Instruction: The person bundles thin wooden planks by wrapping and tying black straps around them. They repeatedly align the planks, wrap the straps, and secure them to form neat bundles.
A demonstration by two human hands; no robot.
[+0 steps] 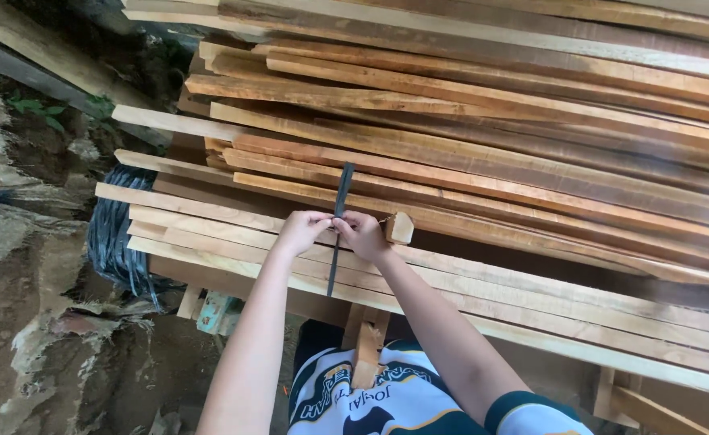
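Both hands meet at the front edge of the stacked planks [467, 161], the left hand [302, 229] and right hand [362, 232] each with its grip pinched shut on a dark strap [342, 201] that runs up over the boards. It looks only partly fastened, its loose end hanging below. No container shows; a dark strap coil [113, 234] lies to the left.

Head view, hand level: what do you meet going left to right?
Stony ground → coil of dark strap → left hand → dark strap pinched between both hands → right hand → small wood block → long planks.
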